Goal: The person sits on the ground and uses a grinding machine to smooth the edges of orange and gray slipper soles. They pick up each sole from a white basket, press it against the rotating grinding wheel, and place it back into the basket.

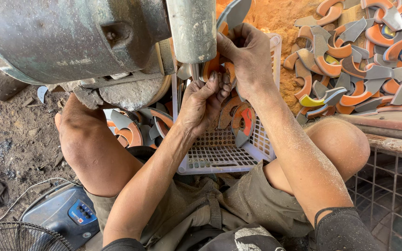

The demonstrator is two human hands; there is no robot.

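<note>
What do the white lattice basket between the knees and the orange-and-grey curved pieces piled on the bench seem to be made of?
The white lattice basket looks like moulded plastic: thin, even grid holes and a matte, dusty surface. The orange-and-grey curved pieces seem to be layered rubber or foam-like sheet, judging by flat cut edges and dull colour bands, though this is uncertain. The left hand and right hand hold one such piece against a grey machine spindle, apparently metal.

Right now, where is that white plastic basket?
In the head view, the white plastic basket sits centre frame between the person's knees, under the left hand and right hand.
</note>
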